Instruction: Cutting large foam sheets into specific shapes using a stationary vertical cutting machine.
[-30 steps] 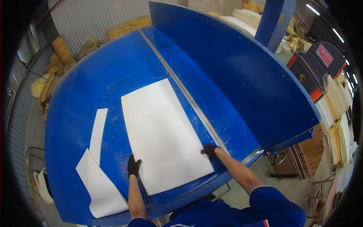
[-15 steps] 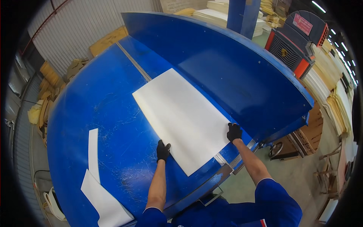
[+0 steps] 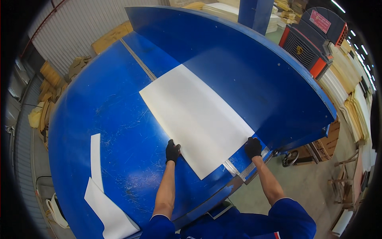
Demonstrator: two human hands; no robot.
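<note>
A large white foam-like sheet (image 3: 195, 119) lies flat on the blue tabletop (image 3: 115, 107), its far long edge along the foot of a raised blue panel (image 3: 246, 75). My left hand (image 3: 172, 152), in a black glove, is at the sheet's left edge with fingers curled and thumb against it. At the near right corner, my right hand (image 3: 253, 147), also black-gloved, is closed on the edge. The undersides of both grips are hidden. Between the sheet's near edge and the table rim, a metal guide strip (image 3: 230, 167) shows.
Two white offcuts, a narrow strip (image 3: 96, 159) and a wider piece (image 3: 109, 211), overlap at the near left. A metal slot (image 3: 137, 59) runs across the far table. Beyond the panel stand a blue post (image 3: 256, 16), a black-and-red machine (image 3: 304, 47) and stacked foam sheets (image 3: 344, 83).
The sheet has shifted slightly rightward, along the raised panel. My right hand has moved a little right and nearer with the corner; my left hand keeps to the left edge. The view has tilted slightly.
</note>
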